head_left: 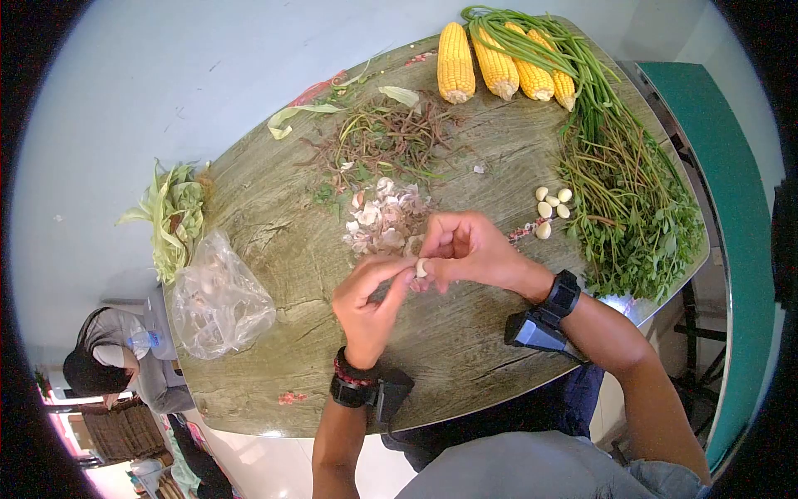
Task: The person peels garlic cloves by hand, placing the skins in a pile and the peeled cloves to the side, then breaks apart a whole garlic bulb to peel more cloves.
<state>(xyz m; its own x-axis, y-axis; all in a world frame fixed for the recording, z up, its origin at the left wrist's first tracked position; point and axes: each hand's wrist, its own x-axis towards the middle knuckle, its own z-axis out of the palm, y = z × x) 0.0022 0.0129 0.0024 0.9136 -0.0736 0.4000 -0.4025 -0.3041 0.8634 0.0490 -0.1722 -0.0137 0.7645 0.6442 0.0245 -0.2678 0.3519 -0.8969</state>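
Note:
A garlic clove (421, 269) is pinched between the fingertips of both hands, above the middle of the wooden table (307, 391). My left hand (370, 301) comes from the lower left, its thumb and forefinger closed at the clove. From the right, my right hand (470, 252) grips the clove's other side, fingers curled. Just behind my hands lies a pile of garlic skins (384, 218), partly covered by them. Several peeled garlic cloves (544, 209) sit to the right of my right hand.
Corn cobs (456, 65) and long green beans (532, 41) lie at the back right, leafy greens (632, 216) along the right edge. Stem scraps (391, 137) are behind the skins. A clear plastic bag (220, 298) and corn husks (176, 212) stand left. Another person (125, 358) is beyond the left edge.

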